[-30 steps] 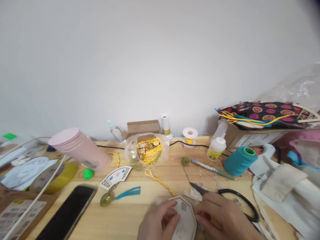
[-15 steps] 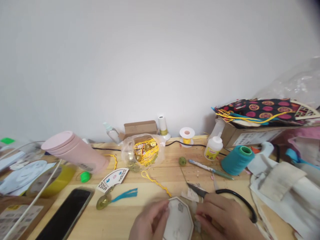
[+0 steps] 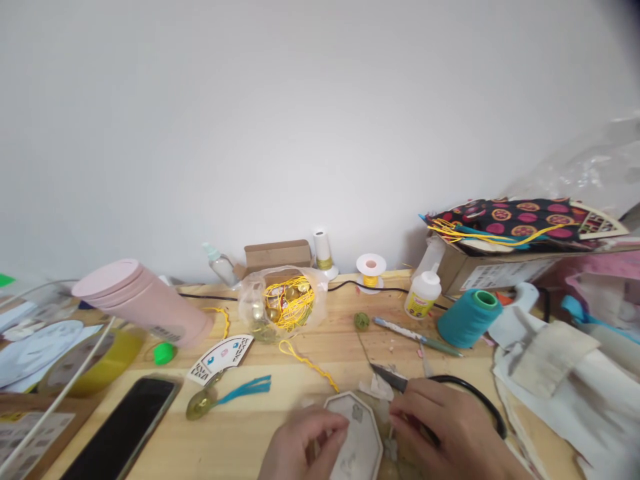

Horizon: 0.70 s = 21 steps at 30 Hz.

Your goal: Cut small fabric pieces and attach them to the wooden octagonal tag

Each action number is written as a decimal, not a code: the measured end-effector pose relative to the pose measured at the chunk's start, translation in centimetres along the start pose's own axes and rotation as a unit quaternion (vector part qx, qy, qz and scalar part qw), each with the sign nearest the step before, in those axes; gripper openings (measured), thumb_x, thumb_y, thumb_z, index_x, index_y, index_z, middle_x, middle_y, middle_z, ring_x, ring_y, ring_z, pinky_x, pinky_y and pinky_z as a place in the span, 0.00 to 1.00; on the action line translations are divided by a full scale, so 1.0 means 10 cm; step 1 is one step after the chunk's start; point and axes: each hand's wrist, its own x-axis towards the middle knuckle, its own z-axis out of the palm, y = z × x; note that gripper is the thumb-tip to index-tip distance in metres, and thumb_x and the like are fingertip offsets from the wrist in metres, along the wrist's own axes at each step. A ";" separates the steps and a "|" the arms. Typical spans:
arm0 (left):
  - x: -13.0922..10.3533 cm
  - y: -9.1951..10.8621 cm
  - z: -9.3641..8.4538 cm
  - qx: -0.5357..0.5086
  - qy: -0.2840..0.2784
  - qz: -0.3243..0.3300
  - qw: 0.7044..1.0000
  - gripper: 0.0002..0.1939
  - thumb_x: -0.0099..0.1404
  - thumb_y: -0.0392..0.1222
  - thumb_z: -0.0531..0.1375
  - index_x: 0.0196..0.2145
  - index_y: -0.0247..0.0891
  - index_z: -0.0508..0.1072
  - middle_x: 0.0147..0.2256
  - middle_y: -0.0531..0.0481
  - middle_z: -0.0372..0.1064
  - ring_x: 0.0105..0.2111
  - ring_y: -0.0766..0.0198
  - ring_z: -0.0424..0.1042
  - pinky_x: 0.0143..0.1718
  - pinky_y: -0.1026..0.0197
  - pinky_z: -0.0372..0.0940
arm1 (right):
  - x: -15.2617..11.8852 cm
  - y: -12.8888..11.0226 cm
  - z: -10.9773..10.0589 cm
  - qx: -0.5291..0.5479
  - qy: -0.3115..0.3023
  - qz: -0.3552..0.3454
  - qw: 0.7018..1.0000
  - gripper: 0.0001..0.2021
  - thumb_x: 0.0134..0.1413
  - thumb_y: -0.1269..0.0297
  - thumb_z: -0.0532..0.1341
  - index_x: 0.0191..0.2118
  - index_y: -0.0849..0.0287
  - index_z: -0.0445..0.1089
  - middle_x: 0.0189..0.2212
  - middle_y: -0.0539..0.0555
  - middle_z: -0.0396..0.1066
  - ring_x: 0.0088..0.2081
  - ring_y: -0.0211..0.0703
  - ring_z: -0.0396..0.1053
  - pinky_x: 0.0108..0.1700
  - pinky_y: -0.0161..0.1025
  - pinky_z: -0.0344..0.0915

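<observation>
In the lower middle lies a white octagonal plaque [image 3: 357, 440] with a small grey mark near its top. A twisted yellow cord [image 3: 310, 363] runs to its top left edge. The fingertips of my left hand [image 3: 313, 440] are pinched together over the plaque's left side; what they hold, if anything, is hidden. To the right, my right hand [image 3: 445, 423] is closed, thumb against fingers, and I cannot make out anything between them. Black-handled scissors [image 3: 393, 379] lie partly under it, beside scraps of whitish material [image 3: 375, 387]. A green thread ball [image 3: 361, 321] sits beyond.
Behind stand a plastic bag of gold bells [image 3: 245, 307], a glue bottle [image 3: 423, 295] and a teal thread cone [image 3: 470, 320]. Leftward are a fan-shaped piece [image 3: 220, 360], a phone [image 3: 123, 427] and a leaning pink tumbler [image 3: 150, 300]. White cloth [image 3: 545, 393] lies right.
My left hand's pinched fingertips have moved right from the plaque's upper left edge to over its face. My right hand stays close to the scissors. The whole view has shifted slightly.
</observation>
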 end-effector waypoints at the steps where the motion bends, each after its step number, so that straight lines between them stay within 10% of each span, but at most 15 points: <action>1: 0.01 0.01 -0.01 -0.006 -0.014 -0.004 1.000 0.07 0.57 0.39 0.55 0.26 0.42 0.74 0.23 0.54 0.72 0.22 0.67 0.70 0.22 0.71 0.64 | 0.00 0.00 0.00 0.002 0.001 -0.002 1.000 0.09 0.51 0.71 0.53 0.27 0.56 0.68 0.21 0.50 0.68 0.23 0.38 0.66 0.23 0.31 0.56; 13: 0.01 0.00 0.01 0.224 0.006 0.105 0.969 0.08 0.58 0.33 0.55 0.33 0.42 0.71 0.29 0.52 0.74 0.31 0.62 0.73 0.31 0.64 0.70 | -0.03 -0.01 -0.04 0.006 0.017 -0.032 0.999 0.09 0.52 0.71 0.52 0.26 0.56 0.68 0.19 0.50 0.68 0.21 0.37 0.65 0.21 0.31 0.56; 21: -0.02 -0.06 0.00 0.069 0.008 0.057 0.996 0.07 0.59 0.35 0.53 0.35 0.40 0.69 0.31 0.51 0.73 0.31 0.66 0.72 0.32 0.70 0.67 | -0.02 -0.03 -0.05 0.005 0.012 -0.031 0.999 0.09 0.52 0.71 0.52 0.27 0.57 0.68 0.20 0.51 0.69 0.22 0.39 0.66 0.22 0.32 0.57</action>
